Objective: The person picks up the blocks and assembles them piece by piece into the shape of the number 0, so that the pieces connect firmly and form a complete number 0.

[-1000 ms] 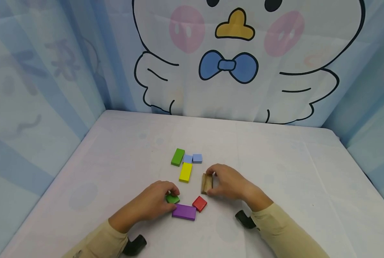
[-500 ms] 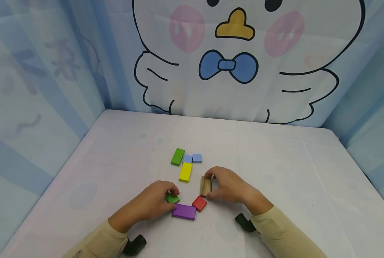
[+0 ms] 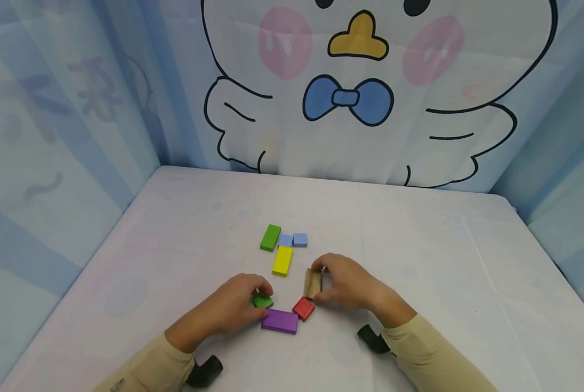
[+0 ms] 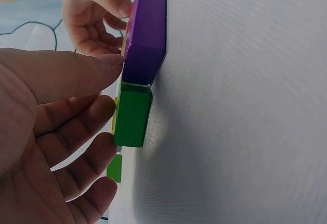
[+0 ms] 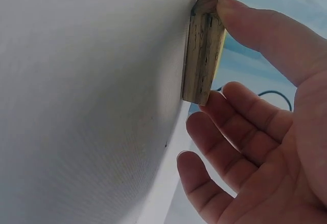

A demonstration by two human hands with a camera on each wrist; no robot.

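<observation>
The right hand (image 3: pixel 352 280) is spanning a wooden block (image 3: pixel 313 282) lengthwise, pinching it with the thumb at one end and a finger at the other, the other fingers curving loosely clear. The left hand (image 3: pixel 233 305) is holding a fairly narrow spread: its thumb is touching a purple block (image 3: pixel 282 322) at a corner, its fingertips are touching a smaller green block (image 3: pixel 263 302), and whether they are pinching it, I cannot tell. The wooden block is lying on the bench (image 3: pixel 419 234), a little nearer its left edge than its right. Compared with a second ago, it is sitting farther from the far edge, its near end now touching the red block (image 3: pixel 303 308); the left hand is keeping its place. Toward the far edge, a yellow block (image 3: pixel 282 261), two light blue blocks (image 3: pixel 300 240) and a longer green block (image 3: pixel 270 238) are staying put.
</observation>
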